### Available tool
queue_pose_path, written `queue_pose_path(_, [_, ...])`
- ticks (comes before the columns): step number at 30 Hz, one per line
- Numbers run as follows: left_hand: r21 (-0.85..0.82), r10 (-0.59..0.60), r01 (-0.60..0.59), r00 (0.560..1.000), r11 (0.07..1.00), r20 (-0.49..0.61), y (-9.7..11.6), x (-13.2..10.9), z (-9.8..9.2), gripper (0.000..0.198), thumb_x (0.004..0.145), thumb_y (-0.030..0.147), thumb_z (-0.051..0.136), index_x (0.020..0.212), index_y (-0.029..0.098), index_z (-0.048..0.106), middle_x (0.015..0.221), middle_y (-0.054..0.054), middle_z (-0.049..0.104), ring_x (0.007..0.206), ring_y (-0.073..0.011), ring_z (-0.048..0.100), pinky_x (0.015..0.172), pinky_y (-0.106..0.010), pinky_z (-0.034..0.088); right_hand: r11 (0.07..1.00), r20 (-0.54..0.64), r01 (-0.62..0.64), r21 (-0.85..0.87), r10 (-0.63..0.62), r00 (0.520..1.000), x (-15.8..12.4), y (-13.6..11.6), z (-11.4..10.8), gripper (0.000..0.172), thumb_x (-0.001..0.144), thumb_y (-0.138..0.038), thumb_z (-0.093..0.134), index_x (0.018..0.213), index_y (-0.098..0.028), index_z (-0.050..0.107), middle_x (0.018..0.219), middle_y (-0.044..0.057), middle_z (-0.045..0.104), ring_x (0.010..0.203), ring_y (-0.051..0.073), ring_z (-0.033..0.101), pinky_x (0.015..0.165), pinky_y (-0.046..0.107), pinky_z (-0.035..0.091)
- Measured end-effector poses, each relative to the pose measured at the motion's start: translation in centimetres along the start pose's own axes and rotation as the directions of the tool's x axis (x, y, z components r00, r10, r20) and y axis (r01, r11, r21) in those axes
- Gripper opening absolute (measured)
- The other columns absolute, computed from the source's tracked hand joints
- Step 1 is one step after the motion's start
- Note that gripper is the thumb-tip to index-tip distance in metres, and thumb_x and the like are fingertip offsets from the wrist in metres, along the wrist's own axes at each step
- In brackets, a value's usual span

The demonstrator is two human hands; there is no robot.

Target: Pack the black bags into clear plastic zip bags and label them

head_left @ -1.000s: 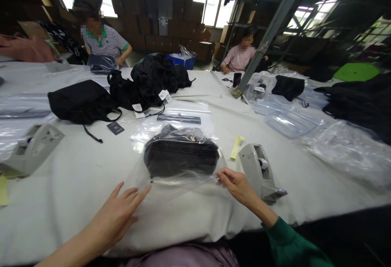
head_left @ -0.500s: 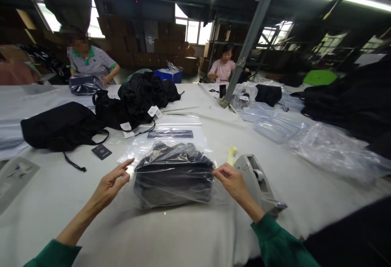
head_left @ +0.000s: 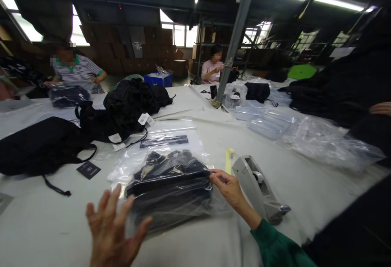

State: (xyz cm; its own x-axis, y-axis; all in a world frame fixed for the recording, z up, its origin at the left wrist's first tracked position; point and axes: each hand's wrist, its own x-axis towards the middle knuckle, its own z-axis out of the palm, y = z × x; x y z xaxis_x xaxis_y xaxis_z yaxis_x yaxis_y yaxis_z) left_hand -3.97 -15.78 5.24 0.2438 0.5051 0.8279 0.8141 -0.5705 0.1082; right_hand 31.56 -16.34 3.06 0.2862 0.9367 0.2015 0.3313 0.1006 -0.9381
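A folded black fabric bag (head_left: 171, 206) lies inside a clear plastic bag (head_left: 195, 141) in front of me on the white table. With fingers and thumb pinched together, my right hand (head_left: 227, 187) grips the plastic at the right side of the package. My left hand (head_left: 114, 228) is raised close to the camera with its fingers spread, at the package's near left corner. It holds nothing; whether it touches the plastic I cannot tell. Close to my right hand stands a grey tape dispenser (head_left: 259, 189), with a yellow strip (head_left: 228, 161) beside it.
Black drawstring bags (head_left: 131, 100) with white tags are heaped at left, near a black card tag (head_left: 88, 169). Clear plastic trays (head_left: 269, 122) and crumpled plastic (head_left: 330, 141) lie at right. A metal post (head_left: 235, 35) rises beyond. Two people work across the table; another hand (head_left: 380, 108) shows at far right.
My left hand has come back toward the camera, from pointing fingers to a spread palm. My right hand stays at the package's right side. The view has swung right, and the package looks slightly turned.
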Motion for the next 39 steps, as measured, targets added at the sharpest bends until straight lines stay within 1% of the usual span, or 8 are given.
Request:
queue_pose_path(3, [-0.028, 0.216, -0.214, 0.973, 0.976, 0.086, 2.9, 1.7, 2.9, 0.072, 0.078, 0.048, 0.071, 0.139, 0.023, 0.043, 0.145, -0.019, 0.045, 0.134, -0.0403, 0.040, 0.110, -0.067, 0.018, 1.000, -0.014, -0.022, 0.011, 0.022, 1.000, -0.1, -0.2, -0.1, 0.032, 0.076, -0.051, 0.071, 0.070, -0.020, 0.072, 0.103, 0.009, 0.072, 0.095, 0.026, 0.065, 0.086, 0.036, 0.046])
queue_pose_path(7, [-0.075, 0.268, -0.259, 0.950, 0.963, 0.159, 2.0, 3.7, 6.1, 0.042, 0.086, 0.039, 0.066, 0.121, 0.017, 0.057, 0.114, -0.013, 0.069, 0.100, -0.0276, 0.064, 0.098, -0.050, 0.038, 0.999, -0.002, -0.038, 0.037, 0.039, 0.999, 0.3, 0.2, -0.5, 0.034, 0.072, -0.053, 0.073, 0.066, -0.019, 0.070, 0.097, 0.009, 0.073, 0.089, 0.025, 0.066, 0.081, 0.034, 0.048])
queue_pose_path(15, [-0.203, 0.228, -0.208, 0.970, 0.957, 0.082, 0.7, 3.3, 6.3, 0.021, 0.090, 0.019, 0.061, 0.112, 0.020, 0.062, 0.100, -0.005, 0.074, 0.085, -0.0184, 0.067, 0.083, -0.036, 0.042, 0.992, -0.089, -0.106, 0.065, 0.112, 0.990, 2.2, 3.0, -0.4, 0.045, 0.067, -0.060, 0.071, 0.061, -0.016, 0.067, 0.046, -0.002, 0.056, 0.043, 0.012, 0.048, 0.044, 0.024, 0.038])
queue_pose_path(22, [-0.206, 0.190, -0.170, 0.979, 0.964, 0.080, 0.8, 3.1, 6.6, 0.017, 0.090, 0.018, 0.061, 0.106, 0.020, 0.064, 0.096, -0.003, 0.074, 0.083, -0.0178, 0.066, 0.082, -0.035, 0.042, 0.997, -0.422, -0.009, -0.072, -0.022, 0.906, 0.8, -0.1, -2.6, 0.048, 0.085, -0.061, 0.052, 0.089, -0.018, 0.071, 0.076, 0.008, 0.070, 0.069, 0.022, 0.065, 0.067, 0.034, 0.052])
queue_pose_path(25, [-0.200, 0.196, -0.175, 0.976, 0.964, 0.093, 0.8, 3.1, 6.5, 0.018, 0.089, 0.016, 0.061, 0.107, 0.021, 0.064, 0.097, -0.003, 0.074, 0.084, -0.0176, 0.066, 0.083, -0.035, 0.042, 0.897, -0.168, 0.322, -0.303, -0.383, 0.908, -0.9, -2.9, -2.4, 0.051, 0.079, -0.062, 0.064, 0.109, -0.022, 0.070, 0.110, 0.013, 0.069, 0.105, 0.031, 0.062, 0.096, 0.044, 0.045])
queue_pose_path(28, [-0.186, 0.205, -0.184, 0.974, 0.965, 0.100, 0.7, 2.9, 6.5, 0.018, 0.090, 0.016, 0.060, 0.107, 0.021, 0.064, 0.097, -0.003, 0.074, 0.083, -0.0173, 0.066, 0.083, -0.034, 0.041, 0.714, 0.251, 0.604, -0.354, -0.549, 0.797, -1.0, -4.4, -0.7, 0.070, 0.063, -0.062, 0.079, 0.121, -0.025, 0.066, 0.132, 0.013, 0.059, 0.124, 0.036, 0.051, 0.109, 0.052, 0.031])
queue_pose_path(35, [-0.110, 0.359, -0.352, 0.932, 0.929, 0.050, -0.5, 2.5, 6.9, 0.037, 0.087, 0.030, 0.064, 0.123, 0.026, 0.058, 0.123, -0.012, 0.066, 0.087, -0.0209, 0.064, 0.085, -0.037, 0.040, 0.956, 0.221, 0.291, -0.039, -0.276, 0.935, 2.5, -2.6, 0.9, 0.033, 0.071, -0.036, 0.081, 0.101, -0.025, 0.073, 0.103, 0.006, 0.072, 0.099, 0.024, 0.065, 0.092, 0.038, 0.048])
queue_pose_path(39, [-0.023, 0.434, -0.437, 0.884, 0.899, 0.173, -0.5, 2.6, 6.5, 0.041, 0.087, 0.032, 0.064, 0.127, 0.039, 0.058, 0.128, -0.008, 0.062, 0.087, -0.0220, 0.061, 0.087, -0.040, 0.037, 0.983, 0.296, 0.177, 0.055, -0.186, 0.937, 3.3, -2.2, 0.2, 0.029, 0.069, -0.038, 0.080, 0.094, -0.023, 0.076, 0.099, 0.005, 0.072, 0.098, 0.023, 0.064, 0.092, 0.036, 0.047])
